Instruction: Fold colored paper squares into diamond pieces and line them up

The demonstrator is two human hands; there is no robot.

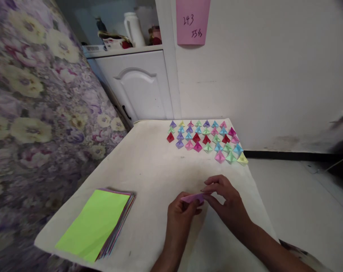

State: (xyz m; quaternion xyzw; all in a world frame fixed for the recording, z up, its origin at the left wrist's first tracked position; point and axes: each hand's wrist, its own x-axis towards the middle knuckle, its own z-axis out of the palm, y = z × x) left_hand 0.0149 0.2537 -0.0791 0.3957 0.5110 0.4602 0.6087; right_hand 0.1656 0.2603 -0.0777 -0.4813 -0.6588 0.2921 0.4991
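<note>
I see a lane across the cream cloth-covered tabletop [145, 158], between the lime-green-topped rectangular paper stack [96, 223] and the bare left hand [183, 211]. Rows of small multicoloured folded-paper pieces [206, 139] obstruct the far right; a flat white wall [259, 75] stands behind.

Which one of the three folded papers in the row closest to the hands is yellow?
The rightmost one, the yellow folded paper nearest the table's right edge. Its row-mates are the pink folded paper and green folded paper.

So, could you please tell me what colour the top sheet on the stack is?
The top sheet is bright yellow-green, as the head view shows.
</note>
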